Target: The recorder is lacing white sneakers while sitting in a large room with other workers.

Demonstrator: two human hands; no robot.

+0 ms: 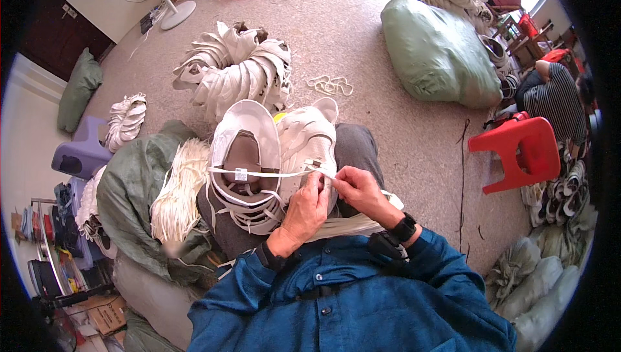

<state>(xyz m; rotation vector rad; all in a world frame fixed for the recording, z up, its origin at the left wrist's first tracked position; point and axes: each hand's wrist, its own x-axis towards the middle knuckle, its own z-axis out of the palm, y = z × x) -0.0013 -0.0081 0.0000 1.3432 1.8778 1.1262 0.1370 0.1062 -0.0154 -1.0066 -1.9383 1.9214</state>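
Note:
Two off-white shoe uppers lie side by side across my lap. The left shoe upper (279, 133) shows its open collar, with a small white label inside. Beside it, the right shoe upper (309, 131) has its toe part pointing away from me. A flat white shoelace (268, 175) runs across both, ending at my fingers. My left hand (303, 211) is closed, pinching the lace at the right shoe upper's eyelets. Close by, my right hand (362, 190) is pinched shut on the lace's end part. The fingertips partly hide the eyelets.
A bundle of white laces (180, 193) lies at my left on green sacking (132, 190). Beyond my knees stands a ring of stacked uppers (242, 74). Full green sack (440, 54), red stool (521, 151) and a seated person (553, 99) are to the right; a purple stool (81, 151) is left.

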